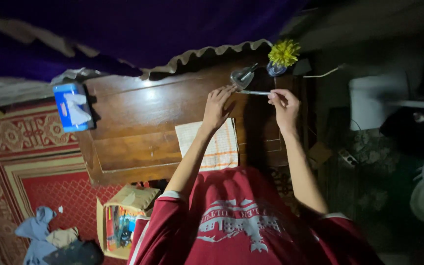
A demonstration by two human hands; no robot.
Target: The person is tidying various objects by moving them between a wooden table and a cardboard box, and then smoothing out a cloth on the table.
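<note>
Left hand [217, 105] up over the far edge of the wooden table [138, 132], fingers curled, fingertips at a small clear glass piece [243, 76]; true grip on it impossible to tell. Right hand [284, 104] pinched narrow around one end of a thin silvery pen-like rod [254, 92], held level between both hands near the far right corner. Checked cloth [219, 145] at the near edge. Yellow flower [284, 52] at the far right corner. Blue tissue box [73, 107] at the left edge.
</note>
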